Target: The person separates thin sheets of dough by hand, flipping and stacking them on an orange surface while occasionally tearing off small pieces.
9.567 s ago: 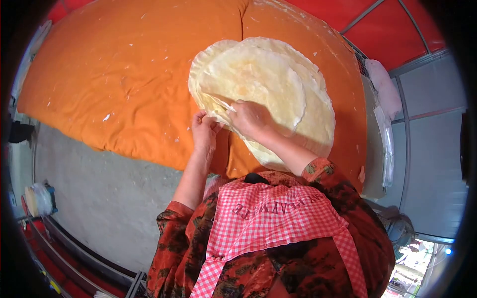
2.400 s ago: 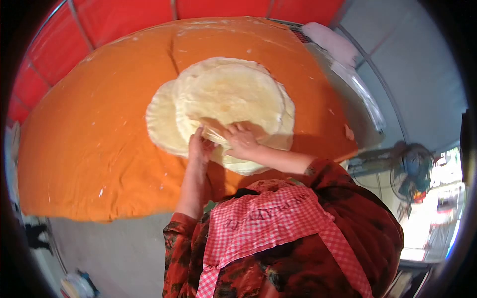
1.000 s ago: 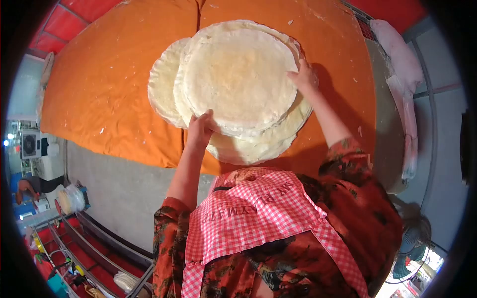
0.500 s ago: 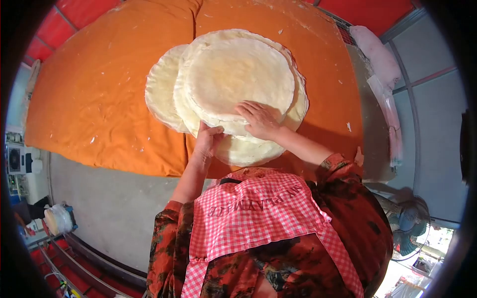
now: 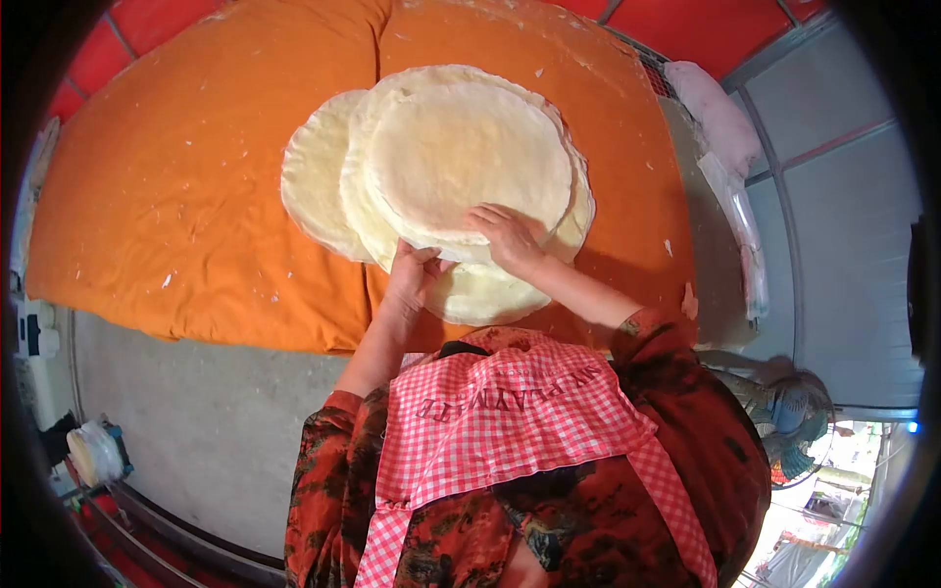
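Large, pale, round flatbreads lie in an overlapping pile, with the top flatbread uppermost near the middle. My left hand is at the near left edge of the pile, thumb over the rim and fingers closed on the flatbread's edge. My right hand rests on the near part of the top flatbread, fingers stretched out over its surface. Another flatbread sticks out on the left, and a lower flatbread shows at the front, below my hands.
Beneath the pile, an orange cloth with small white flakes covers the table. A rolled pink-white bag lies along the right side. A fan stands at the lower right. Grey floor shows at the lower left, beside a metal rail.
The whole view has shifted slightly, with the right side moving left. Both hands keep nearly the same places on the flatbreads; the pile looks almost unchanged.
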Demonstrator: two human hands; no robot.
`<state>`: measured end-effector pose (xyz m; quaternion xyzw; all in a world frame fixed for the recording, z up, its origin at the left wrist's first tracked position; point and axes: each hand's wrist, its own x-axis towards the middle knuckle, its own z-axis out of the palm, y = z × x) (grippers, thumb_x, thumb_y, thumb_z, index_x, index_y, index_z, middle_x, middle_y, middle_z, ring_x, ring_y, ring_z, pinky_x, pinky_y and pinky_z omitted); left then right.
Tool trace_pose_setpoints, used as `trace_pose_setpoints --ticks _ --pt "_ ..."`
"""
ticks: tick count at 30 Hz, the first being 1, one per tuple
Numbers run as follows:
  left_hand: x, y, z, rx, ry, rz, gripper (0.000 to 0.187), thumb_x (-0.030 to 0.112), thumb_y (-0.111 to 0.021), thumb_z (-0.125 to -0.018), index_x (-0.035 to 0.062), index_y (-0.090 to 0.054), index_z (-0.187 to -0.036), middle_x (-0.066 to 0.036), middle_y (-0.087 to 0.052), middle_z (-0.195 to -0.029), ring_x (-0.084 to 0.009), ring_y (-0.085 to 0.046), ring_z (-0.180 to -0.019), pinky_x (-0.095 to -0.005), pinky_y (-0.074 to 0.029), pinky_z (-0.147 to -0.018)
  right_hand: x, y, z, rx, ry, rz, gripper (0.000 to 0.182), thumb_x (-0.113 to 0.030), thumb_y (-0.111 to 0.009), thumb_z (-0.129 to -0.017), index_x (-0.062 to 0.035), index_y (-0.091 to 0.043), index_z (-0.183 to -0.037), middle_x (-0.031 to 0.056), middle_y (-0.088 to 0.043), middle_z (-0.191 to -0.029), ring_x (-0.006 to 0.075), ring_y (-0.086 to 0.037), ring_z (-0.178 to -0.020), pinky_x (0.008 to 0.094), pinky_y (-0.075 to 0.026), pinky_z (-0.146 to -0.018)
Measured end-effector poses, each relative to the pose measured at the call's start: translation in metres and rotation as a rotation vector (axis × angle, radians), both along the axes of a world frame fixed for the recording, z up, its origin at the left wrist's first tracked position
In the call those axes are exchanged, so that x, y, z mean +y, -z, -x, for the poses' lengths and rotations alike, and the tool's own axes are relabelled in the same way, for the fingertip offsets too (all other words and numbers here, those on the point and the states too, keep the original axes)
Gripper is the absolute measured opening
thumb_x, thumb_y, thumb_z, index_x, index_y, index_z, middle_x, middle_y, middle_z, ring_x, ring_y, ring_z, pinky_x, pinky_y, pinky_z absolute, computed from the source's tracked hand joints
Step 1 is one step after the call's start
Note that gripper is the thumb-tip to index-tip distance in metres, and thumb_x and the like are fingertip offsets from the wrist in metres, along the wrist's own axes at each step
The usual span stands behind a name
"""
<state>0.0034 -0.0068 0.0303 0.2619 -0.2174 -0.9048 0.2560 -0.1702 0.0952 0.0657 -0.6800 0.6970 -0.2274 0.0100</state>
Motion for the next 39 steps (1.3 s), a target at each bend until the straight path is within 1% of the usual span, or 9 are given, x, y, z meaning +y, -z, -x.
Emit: trace_pose_setpoints --ticks 8,11,17,26,29,32,35,36,39 --pt "-0.002 0.007 0.003 -0.074 0.005 0.043 0.048 -0.009 -0.044 -0.086 0.0106 -0.038 -0.129 -0.013 -0.057 -0.114 -0.0289 -0.060 -0.101 -0.0396 -0.058 -0.073 0.001 -0.016 -0.017 -0.058 0.015 -0.141 0.058 -0.030 -0.064 -0.082 0.0021 -0.048 -0.128 0.0171 -0.045 -0.135 0.0334 -0.036 -0.131 0.0426 -0.030 -0.109" --pt "0.001 -0.003 0.003 -0.107 0.003 0.096 0.041 0.000 -0.047 -0.087 0.0087 -0.041 -0.126 -0.013 -0.055 -0.117 -0.0289 -0.060 -0.094 -0.0423 -0.055 -0.079 -0.004 -0.019 -0.025 0.041 0.052 -0.205 0.063 -0.033 -0.064 -0.082 -0.0002 -0.044 -0.131 0.0163 -0.042 -0.138 0.0338 -0.034 -0.132 0.0441 -0.029 -0.109" --pt "-0.002 -0.030 -0.014 0.355 0.024 -0.349 0.036 0.017 -0.051 -0.082 0.0026 -0.049 -0.114 -0.014 -0.057 -0.112 -0.0359 -0.057 -0.107 -0.0516 -0.050 -0.089 0.001 -0.018 -0.011 -0.003 -0.035 -0.251 0.060 -0.031 -0.062 -0.083 -0.0053 -0.043 -0.134 0.0158 -0.039 -0.140 0.0321 -0.031 -0.134 0.0456 -0.029 -0.108" --pt "-0.003 0.013 -0.006 0.030 0.027 -0.035 0.048 -0.006 -0.047 -0.081 0.0069 -0.041 -0.127 -0.016 -0.052 -0.122 -0.0309 -0.056 -0.109 -0.0434 -0.055 -0.086 0.001 0.004 0.009 0.131 -0.081 -0.128 0.049 -0.001 -0.052 -0.076 -0.0019 -0.050 -0.125 0.0151 -0.048 -0.132 0.0321 -0.041 -0.128 0.0419 -0.035 -0.105" --pt "-0.002 0.002 -0.005 -0.025 0.017 -0.062 0.050 -0.008 -0.044 -0.083 0.0070 -0.037 -0.129 -0.015 -0.051 -0.122 -0.0302 -0.057 -0.107 -0.0411 -0.057 -0.082 -0.014 -0.026 0.017 -0.220 -0.039 -0.329 0.043 0.002 -0.049 -0.076 0.0011 -0.054 -0.119 0.0168 -0.053 -0.126 0.0334 -0.044 -0.125 0.0404 -0.038 -0.103" --pt "-0.004 0.018 -0.002 -0.009 -0.003 -0.095 0.047 -0.009 -0.041 -0.083 0.0063 -0.037 -0.127 -0.016 -0.053 -0.117 -0.0286 -0.060 -0.095 -0.0387 -0.059 -0.075 -0.004 -0.018 -0.001 0.046 0.000 -0.172 0.041 0.002 -0.048 -0.077 0.0026 -0.055 -0.117 0.0181 -0.053 -0.124 0.0339 -0.045 -0.125 0.0402 -0.038 -0.103" --pt "-0.002 0.004 0.000 0.004 -0.005 -0.056 0.044 -0.009 -0.039 -0.084 0.0058 -0.038 -0.126 -0.017 -0.053 -0.118 -0.0287 -0.061 -0.092 -0.0382 -0.059 -0.074 0.005 0.011 -0.011 0.079 -0.014 -0.128 0.042 0.000 -0.048 -0.078 0.0040 -0.054 -0.119 0.0178 -0.052 -0.126 0.0335 -0.043 -0.127 0.0408 -0.037 -0.103" --pt "-0.004 0.010 0.001 0.028 -0.002 -0.047 0.044 -0.008 -0.038 -0.084 0.0058 -0.038 -0.126 -0.017 -0.053 -0.117 -0.0287 -0.061 -0.092 -0.0380 -0.059 -0.073 0.006 0.002 -0.016 0.075 -0.004 -0.154 0.045 -0.006 -0.058 -0.078 0.0041 -0.053 -0.122 0.0189 -0.051 -0.130 0.0333 -0.042 -0.128 0.0415 -0.033 -0.107" --pt "-0.004 0.025 0.000 0.057 0.004 -0.033 0.043 -0.007 -0.038 -0.085 0.0058 -0.039 -0.126 -0.017 -0.053 -0.117 -0.0291 -0.060 -0.095 -0.0384 -0.058 -0.074 0.010 -0.020 -0.028 -0.012 0.018 -0.129 0.047 -0.015 -0.063 -0.081 0.0027 -0.052 -0.123 0.0185 -0.048 -0.133 0.0327 -0.039 -0.130 0.0417 -0.031 -0.109"
